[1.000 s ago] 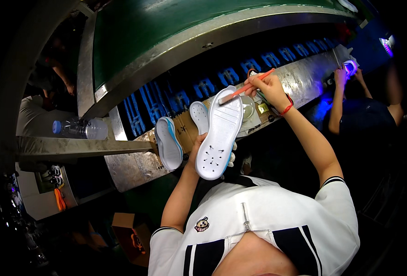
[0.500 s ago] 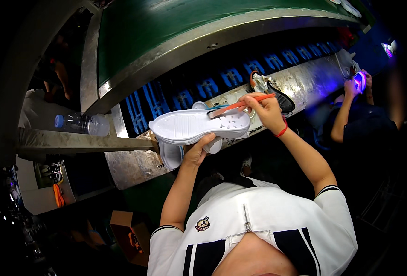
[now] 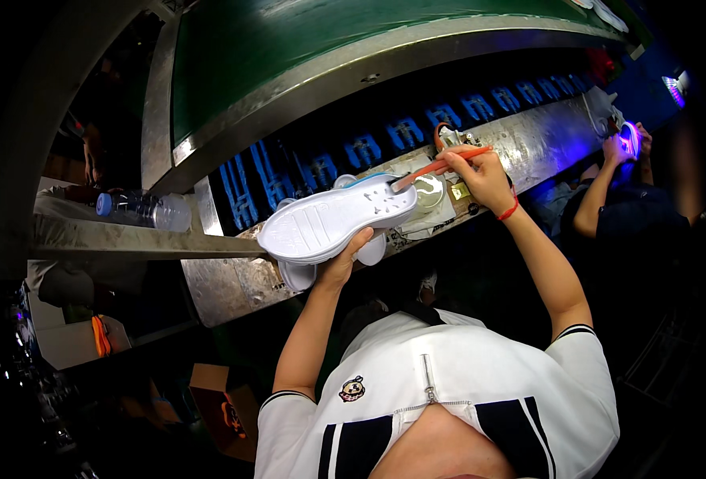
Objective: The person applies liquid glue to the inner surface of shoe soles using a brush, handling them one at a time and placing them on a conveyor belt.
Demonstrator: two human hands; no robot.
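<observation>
My left hand (image 3: pixel 340 262) grips a white shoe sole (image 3: pixel 333 219) from below, thumb on its near edge. Ridges and small dark holes mark the sole's upturned inner face. My right hand (image 3: pixel 485 182) pinches a red-handled brush (image 3: pixel 442 165), whose bristles meet the sole's right end. Below and behind the held sole, other white soles (image 3: pixel 297 276) are partly covered by it. Just right of the sole, a round container with whitish contents (image 3: pixel 430 191) stands on the bench. A thin blue strip shows along the held sole's far edge; its kind is unclear.
A metal bench (image 3: pixel 237 283) runs under the work, with a row of blue holders (image 3: pixel 362 150) behind it. Above is a green-topped metal shelf (image 3: pixel 289 48). A plastic bottle (image 3: pixel 169 214) lies on the left beam. At the right, a co-worker (image 3: pixel 624 199) holds a purple-lit object.
My right hand has moved right and slightly up, taking the brush from the sole's middle to its right end. The sole has tilted, right end farther away. The black shoe by my right hand no longer shows.
</observation>
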